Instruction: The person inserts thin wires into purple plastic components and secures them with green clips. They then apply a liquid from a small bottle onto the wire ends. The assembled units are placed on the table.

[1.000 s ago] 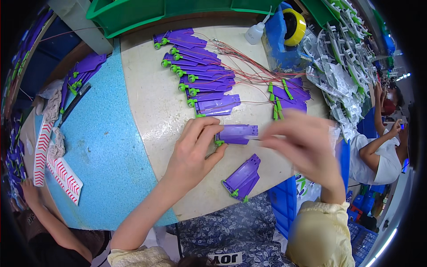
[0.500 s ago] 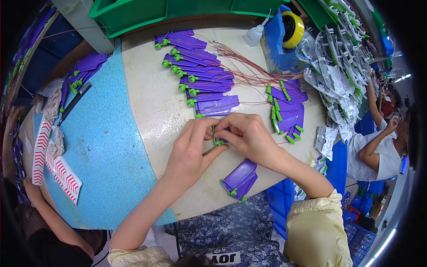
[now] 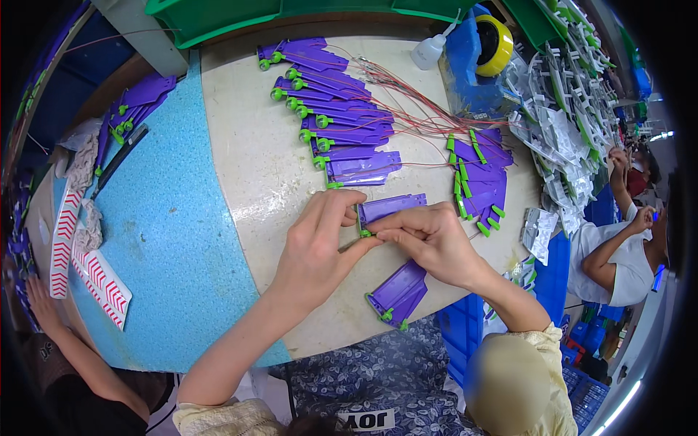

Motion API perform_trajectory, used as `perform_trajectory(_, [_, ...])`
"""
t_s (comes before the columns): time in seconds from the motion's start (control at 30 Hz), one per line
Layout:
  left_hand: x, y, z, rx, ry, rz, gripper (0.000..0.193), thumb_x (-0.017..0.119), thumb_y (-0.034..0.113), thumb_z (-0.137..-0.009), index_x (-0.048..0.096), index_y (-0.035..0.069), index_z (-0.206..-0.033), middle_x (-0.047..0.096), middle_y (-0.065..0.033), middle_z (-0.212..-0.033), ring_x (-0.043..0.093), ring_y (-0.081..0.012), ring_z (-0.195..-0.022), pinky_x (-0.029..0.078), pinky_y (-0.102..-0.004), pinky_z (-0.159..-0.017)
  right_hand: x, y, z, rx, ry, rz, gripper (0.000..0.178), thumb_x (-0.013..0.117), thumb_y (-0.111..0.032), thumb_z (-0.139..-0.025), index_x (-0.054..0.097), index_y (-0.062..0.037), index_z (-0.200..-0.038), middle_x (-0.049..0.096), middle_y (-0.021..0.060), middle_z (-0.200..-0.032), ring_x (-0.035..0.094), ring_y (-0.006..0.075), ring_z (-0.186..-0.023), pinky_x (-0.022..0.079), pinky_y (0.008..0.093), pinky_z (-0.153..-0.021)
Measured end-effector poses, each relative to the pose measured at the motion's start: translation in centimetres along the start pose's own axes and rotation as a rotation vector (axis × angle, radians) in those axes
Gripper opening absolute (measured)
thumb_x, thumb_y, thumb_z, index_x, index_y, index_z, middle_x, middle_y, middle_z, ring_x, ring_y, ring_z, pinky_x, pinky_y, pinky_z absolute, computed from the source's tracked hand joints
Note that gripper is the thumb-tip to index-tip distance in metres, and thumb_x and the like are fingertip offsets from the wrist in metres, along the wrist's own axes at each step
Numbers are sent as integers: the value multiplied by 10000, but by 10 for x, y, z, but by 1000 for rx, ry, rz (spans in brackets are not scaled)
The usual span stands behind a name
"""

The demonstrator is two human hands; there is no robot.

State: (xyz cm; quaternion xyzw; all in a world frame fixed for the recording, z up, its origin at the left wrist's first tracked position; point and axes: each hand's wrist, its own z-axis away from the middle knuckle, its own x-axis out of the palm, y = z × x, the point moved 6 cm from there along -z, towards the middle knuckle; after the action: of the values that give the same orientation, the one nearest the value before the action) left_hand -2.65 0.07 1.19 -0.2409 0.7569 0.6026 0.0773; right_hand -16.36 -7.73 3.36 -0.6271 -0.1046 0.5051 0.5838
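On the pale table (image 3: 243, 145), the left hand (image 3: 314, 243) clamps its fingers around a purple piece (image 3: 392, 206) at one end — the right hand (image 3: 434, 242) pinches its green corner (image 3: 365, 232), fingertips together.

Two hands (image 3: 316, 236) at one purple piece (image 3: 392, 206) — one white bottle (image 3: 427, 54), one yellow tape roll (image 3: 505, 49) — one slim black bar (image 3: 120, 163).

Blue-and-cream worktable (image 3: 240, 145), bright strip light (image 3: 622, 408)

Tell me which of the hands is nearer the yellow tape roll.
Right. The right hand lies below the yellow tape roll in the picture, somewhat left; the left hand is also below, but farther left.
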Motion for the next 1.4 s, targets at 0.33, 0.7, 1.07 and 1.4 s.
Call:
perform_trajectory(0.33, [0, -1, -1, -11, 1, 4, 529, 900, 63, -687, 630, 16, -1141, 659, -115, -1077, 674, -219, -868, 579, -315, -760, -2, -5, -6, -24, -17, 28, 128, 696, -32, -915, 752, 42, -1003, 739, 172, -817, 687, 187, -686, 536, 313, -658])
perform_trajectory(0.7, [-2, 14, -5, 87, 50, -209, 403, 912, 105, -647, 659, 18, -949, 603, -85, -912, 613, -235, -824, 526, -356, -699, -27, 8, -23, 220, 92, 90, 105, 755, -67, -880, 756, 34, -906, 657, 31, -622, 501, 15, -567, 388, 278, -520])
perform_trajectory(1.07, [4, 19, -33, 415, -259, -256, 320, 890, 207, -671, 646, 33, -782, 737, -52, -1103, 604, -247, -888, 524, -354, -721, -55, -15, -12, -237, 467, 448, 99, 727, -63, -813, 699, 7, -879, 692, 156, -807, 673, 362, -691, 528, 422, -628])
perform_trajectory(1.4, [7, 17, -31, 375, -254, -208, 358, 912, 204, -635, 618, 8, -693, 759, -59, -1118, 587, -258, -859, 524, -372, -710, -208, 54, -22, 275, 730, -414, 293, 784, -258, -826, 713, 17, -751, 553, -13, -622, 483, 108, -529, 415, 296, -514])
